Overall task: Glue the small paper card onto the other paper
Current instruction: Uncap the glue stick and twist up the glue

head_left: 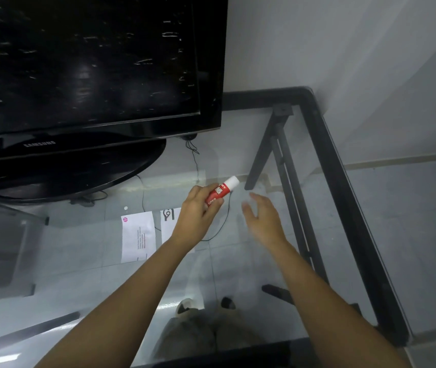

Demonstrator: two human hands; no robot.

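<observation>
While capped, cylindrical glue stick (220, 193) glossy.

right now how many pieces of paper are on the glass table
2. A printed white sheet lies left of the left hand; a second paper sits just right of it, partly hidden under that hand and forearm. More could be hidden there.

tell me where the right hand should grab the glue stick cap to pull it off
Pinch the white cap from its far right end. It juts up and right, clear of the left hand, which grips the red body of the glue stick. The right hand is open and empty beside it.
</observation>
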